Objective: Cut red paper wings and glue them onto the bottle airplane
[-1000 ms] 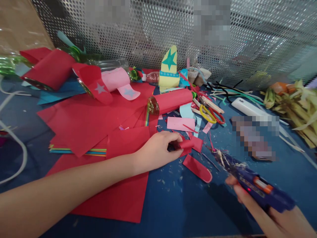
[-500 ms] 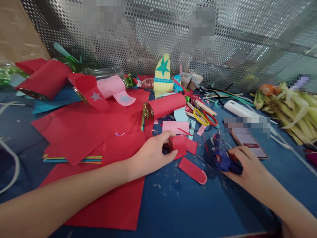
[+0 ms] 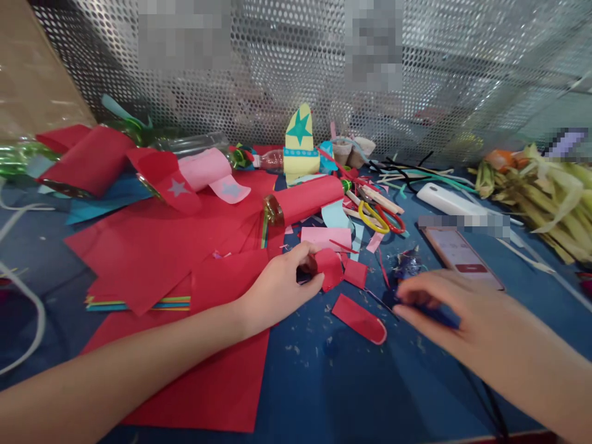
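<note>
Pinching a curled red paper piece in our left hand.
Our right hand is arching half-curled over the glue gun; whether it is gripping, we cannot tell.

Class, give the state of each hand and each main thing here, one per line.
left hand: fingers closed on red paper piece
red paper piece: curved, held
right hand: curled over glue gun; grip unclear
glue gun: partly hidden
phone: lying, screen lit
scissors: lying; open or shut unclear
red-wrapped bottle: on its side
yellow cutout: upright
</note>
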Available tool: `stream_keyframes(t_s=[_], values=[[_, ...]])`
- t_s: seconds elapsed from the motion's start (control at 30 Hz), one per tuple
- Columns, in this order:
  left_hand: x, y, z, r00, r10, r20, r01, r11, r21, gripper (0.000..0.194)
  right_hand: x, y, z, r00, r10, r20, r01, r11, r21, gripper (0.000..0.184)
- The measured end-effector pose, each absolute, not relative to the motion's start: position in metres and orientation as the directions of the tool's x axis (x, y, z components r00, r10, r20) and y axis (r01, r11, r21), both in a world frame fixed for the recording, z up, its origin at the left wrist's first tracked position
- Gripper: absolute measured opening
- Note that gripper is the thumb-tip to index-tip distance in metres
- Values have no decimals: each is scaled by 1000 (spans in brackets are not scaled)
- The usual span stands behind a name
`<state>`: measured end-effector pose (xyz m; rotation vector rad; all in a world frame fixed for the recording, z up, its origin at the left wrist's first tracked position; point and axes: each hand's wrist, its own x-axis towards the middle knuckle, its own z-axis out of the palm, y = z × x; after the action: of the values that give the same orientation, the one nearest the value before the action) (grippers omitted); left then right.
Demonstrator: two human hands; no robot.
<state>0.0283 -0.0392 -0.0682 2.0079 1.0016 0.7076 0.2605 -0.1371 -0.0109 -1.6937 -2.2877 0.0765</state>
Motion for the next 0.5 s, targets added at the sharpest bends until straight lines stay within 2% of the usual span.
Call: stream_keyframes(t_s=[0.03, 0.07, 0.13, 0.23, 0.4, 0.5], values=[[28, -39, -68, 532, 835, 140, 407, -397, 822, 23, 249, -132, -10, -342, 931, 127, 890, 364, -273, 5], [28, -39, -68, 528, 836, 146, 406, -400, 822, 26, 240, -127, -11, -391, 919, 60, 868, 389, -308, 4], [29, -39, -68, 528, 835, 157, 392, -403, 827, 32, 228, -117, -16, -417, 909, 13, 862, 400, -310, 9], [29, -40, -67, 532, 834, 149, 371, -388, 844, 37, 224, -110, -30, -398, 916, 61, 872, 398, -287, 21], [30, -40, -67, 536, 833, 140, 367, -379, 850, 43, 231, -123, -51, -460, 878, 130, 840, 478, -257, 41], [30, -39, -67, 532, 831, 160, 376, -402, 835, 42, 234, -129, -53, -430, 900, 67, 834, 425, -351, 43]])
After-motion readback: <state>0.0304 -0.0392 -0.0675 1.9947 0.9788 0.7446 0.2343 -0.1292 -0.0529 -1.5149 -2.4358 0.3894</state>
